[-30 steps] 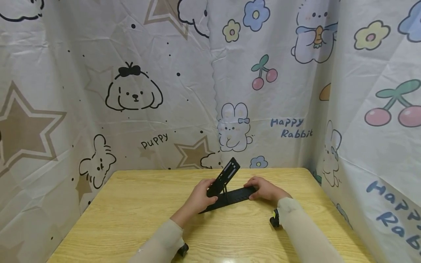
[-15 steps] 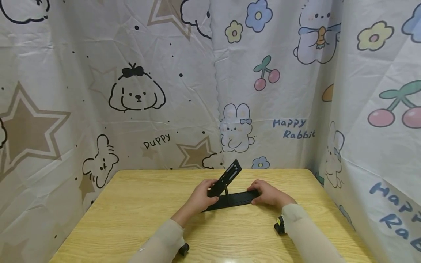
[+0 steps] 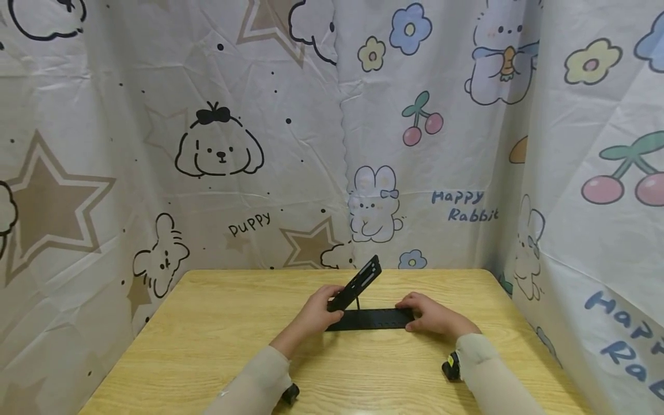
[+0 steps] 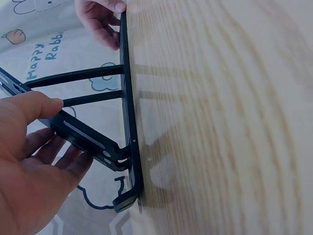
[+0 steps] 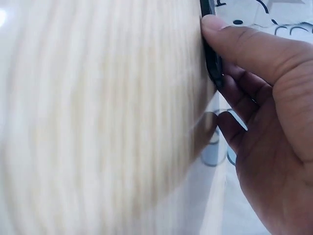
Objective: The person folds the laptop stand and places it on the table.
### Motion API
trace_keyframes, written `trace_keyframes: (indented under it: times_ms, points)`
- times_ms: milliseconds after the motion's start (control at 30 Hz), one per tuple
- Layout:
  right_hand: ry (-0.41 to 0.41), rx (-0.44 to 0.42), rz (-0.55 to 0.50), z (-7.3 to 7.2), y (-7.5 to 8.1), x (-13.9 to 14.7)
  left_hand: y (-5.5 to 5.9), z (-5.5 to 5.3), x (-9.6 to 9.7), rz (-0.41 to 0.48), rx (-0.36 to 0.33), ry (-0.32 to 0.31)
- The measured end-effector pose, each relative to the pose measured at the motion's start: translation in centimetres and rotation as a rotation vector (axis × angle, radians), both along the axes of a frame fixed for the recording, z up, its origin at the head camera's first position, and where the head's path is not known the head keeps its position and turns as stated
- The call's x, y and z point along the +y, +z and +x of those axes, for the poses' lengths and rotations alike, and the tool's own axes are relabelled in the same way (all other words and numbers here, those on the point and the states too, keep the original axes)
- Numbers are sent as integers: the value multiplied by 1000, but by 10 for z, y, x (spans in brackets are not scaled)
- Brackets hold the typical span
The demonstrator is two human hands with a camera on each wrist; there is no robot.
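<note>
A black folding stand has a long flat base (image 3: 370, 319) on the wooden table and a slotted upper panel (image 3: 365, 278) raised at a slant. In the left wrist view two thin support legs (image 4: 78, 76) join base and panel, and a hinge shows near the base's hooked end. My left hand (image 3: 315, 308) grips the lower part of the raised panel, thumb on one side and fingers on the other. With thumb and fingers, my right hand (image 3: 430, 314) pinches the base's right end; the right wrist view shows its thumb (image 5: 217, 27) on the black edge.
The light wooden table (image 3: 233, 346) runs back to a printed curtain (image 3: 290, 173), which also closes off the right side. Both sleeves carry small black wrist cameras, one (image 3: 451, 367) beneath the right forearm.
The base's right end has swung toward me, so the base now lies straight across the table. My right hand has moved right and nearer with it; the raised panel leans lower.
</note>
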State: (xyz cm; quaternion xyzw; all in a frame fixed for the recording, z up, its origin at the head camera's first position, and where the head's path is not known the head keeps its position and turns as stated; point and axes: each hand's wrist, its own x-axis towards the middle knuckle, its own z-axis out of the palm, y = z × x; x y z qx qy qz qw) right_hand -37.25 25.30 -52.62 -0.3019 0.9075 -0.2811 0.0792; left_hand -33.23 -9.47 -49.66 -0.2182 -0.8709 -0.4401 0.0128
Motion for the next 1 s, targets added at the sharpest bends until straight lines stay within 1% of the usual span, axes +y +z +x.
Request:
trace_keyframes:
  times_ms: [167,233,367,500,567,767,1000]
  points:
    - [-6,-31,9,7,3,4,-3,-2,1,11,6,-20]
    - [-8,-35,23,9,4,4,-4,-2,1,11,21,-28]
    - [-9,-27,41,12,4,2,-5,-3,0,8,24,-30]
    - [-34,-45,26,17,3,1,-6,-3,0,2,13,-26]
    - [-43,-61,17,20,3,1,-6,-4,0,0,15,-34]
    - [-52,-88,-7,30,3,0,-9,-7,0,-2,7,-38]
    - [-31,-112,-6,37,3,-5,-9,-12,-3,-8,46,-38]
